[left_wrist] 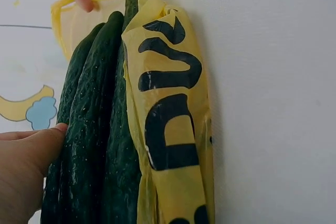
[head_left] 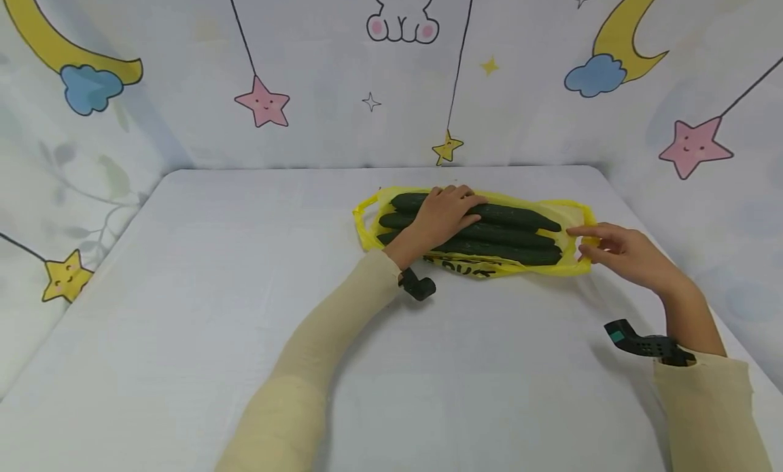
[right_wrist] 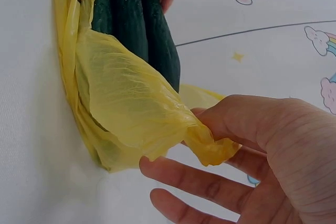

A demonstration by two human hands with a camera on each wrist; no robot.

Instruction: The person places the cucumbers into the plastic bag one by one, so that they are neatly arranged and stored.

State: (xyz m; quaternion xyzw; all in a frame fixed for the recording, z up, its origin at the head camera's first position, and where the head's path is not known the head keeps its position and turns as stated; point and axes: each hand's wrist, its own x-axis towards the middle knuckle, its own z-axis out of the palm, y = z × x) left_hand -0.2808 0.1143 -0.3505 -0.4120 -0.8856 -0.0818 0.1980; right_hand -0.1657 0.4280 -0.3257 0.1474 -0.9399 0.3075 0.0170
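Observation:
Three dark green cucumbers (head_left: pixel 483 230) lie side by side on a yellow plastic bag (head_left: pixel 465 265), its near edge folded up along them and printed with black lettering. Across the left half of the cucumbers lies my left hand (head_left: pixel 445 217), fingers bent over the far one and holding them; in the left wrist view its thumb (left_wrist: pixel 50 142) touches a cucumber. At the bag's right end, my right hand (head_left: pixel 630 254) pinches a handle of the bag (right_wrist: pixel 210 148) between thumb and forefinger, its other fingers spread. The cucumbers' undersides are hidden.
A white-covered table (head_left: pixel 183 288) spreads under the bag, with its back edge close behind. Beyond stands a pale wall cloth (head_left: pixel 318 64) with moons and stars. Each wrist carries a dark camera mount, the left one (head_left: pixel 419 285) low over the table.

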